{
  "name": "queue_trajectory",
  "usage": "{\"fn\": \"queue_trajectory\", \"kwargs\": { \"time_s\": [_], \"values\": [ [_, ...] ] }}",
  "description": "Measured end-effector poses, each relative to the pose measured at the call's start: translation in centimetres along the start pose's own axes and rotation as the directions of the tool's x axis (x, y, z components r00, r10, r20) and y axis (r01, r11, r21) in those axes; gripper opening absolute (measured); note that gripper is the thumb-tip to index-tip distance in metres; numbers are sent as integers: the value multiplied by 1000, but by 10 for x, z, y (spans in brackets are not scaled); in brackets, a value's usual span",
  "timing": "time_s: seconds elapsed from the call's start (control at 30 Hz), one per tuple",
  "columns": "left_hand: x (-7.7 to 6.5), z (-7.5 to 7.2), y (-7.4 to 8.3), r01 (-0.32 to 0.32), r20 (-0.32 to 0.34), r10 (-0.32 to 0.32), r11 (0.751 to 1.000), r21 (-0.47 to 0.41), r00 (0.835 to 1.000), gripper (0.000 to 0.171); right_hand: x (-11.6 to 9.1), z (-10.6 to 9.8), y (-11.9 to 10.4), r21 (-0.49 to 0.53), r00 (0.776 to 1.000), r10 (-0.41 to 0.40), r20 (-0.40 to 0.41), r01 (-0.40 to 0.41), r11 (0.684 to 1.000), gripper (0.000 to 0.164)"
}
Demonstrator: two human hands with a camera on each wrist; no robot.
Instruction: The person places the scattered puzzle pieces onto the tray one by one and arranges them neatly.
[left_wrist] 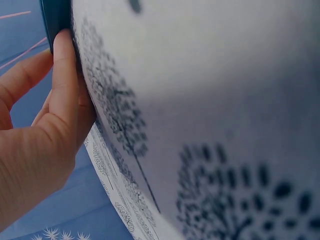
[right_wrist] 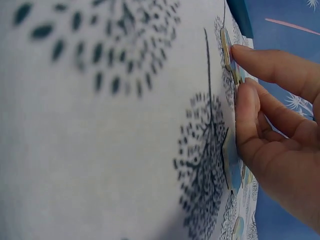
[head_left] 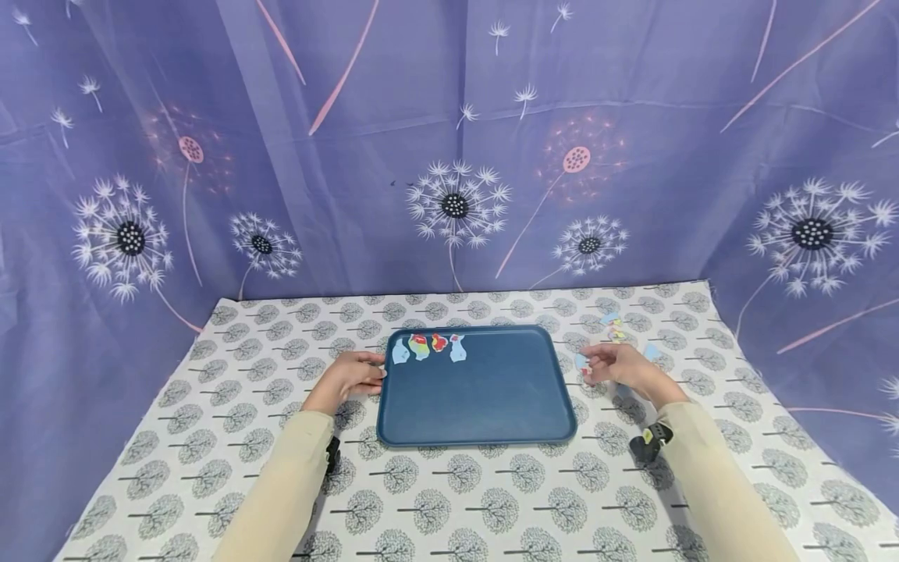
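A dark blue tray (head_left: pixel 485 406) lies on the tablecloth, with several jigsaw puzzle pieces along its far left edge. Among them are a light blue piece (head_left: pixel 400 352), a red-and-yellow one (head_left: pixel 419 346), a small red one (head_left: pixel 439 343) and another light blue one (head_left: pixel 458 349). My left hand (head_left: pixel 349 376) holds the tray's left rim, thumb and fingertips at the edge in the left wrist view. To the right of the tray, my right hand (head_left: pixel 621 367) pinches a light blue puzzle piece (right_wrist: pixel 227 47) between thumb and forefinger, low over the cloth.
More loose pieces lie right of the tray, with a yellow-and-red group (head_left: pixel 616 329) beyond the right hand and a light blue piece (head_left: pixel 652 351) beside it. A white tree-print tablecloth (head_left: pixel 435 511) covers the table. Behind it hangs a purple dandelion curtain (head_left: pixel 379 250).
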State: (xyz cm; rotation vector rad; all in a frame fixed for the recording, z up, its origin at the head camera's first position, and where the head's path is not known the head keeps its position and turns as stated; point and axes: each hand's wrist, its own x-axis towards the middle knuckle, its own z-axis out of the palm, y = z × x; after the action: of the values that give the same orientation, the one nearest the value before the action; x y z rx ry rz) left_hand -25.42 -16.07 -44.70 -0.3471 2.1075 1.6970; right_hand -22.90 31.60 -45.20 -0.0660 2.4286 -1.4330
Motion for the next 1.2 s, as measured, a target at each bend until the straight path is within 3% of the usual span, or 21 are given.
{"fn": "queue_trajectory", "kwargs": {
  "time_s": [0.4,0.6,0.77,1.07,1.2],
  "values": [
    [1,-1,0,9,-5,-9,1000,-2,1000,49,4,1,0,-23,1000,-28,-2,28,999,65],
    [0,0,0,23,-5,-23,1000,-4,1000,49,2,1,-4,33,1000,-26,-12,27,999,54],
    [0,-1,2,18,-8,-18,1000,-3,1000,48,2,-1,-3,17,999,-34,-32,35,999,47],
    [0,-1,1,23,-8,-23,1000,8,1000,48,3,-7,-5,81,999,-15,-39,18,997,52],
    [0,0,2,23,-11,-23,1000,10,1000,48,4,-7,-12,62,999,-14,-43,16,998,53]
  ]
}}
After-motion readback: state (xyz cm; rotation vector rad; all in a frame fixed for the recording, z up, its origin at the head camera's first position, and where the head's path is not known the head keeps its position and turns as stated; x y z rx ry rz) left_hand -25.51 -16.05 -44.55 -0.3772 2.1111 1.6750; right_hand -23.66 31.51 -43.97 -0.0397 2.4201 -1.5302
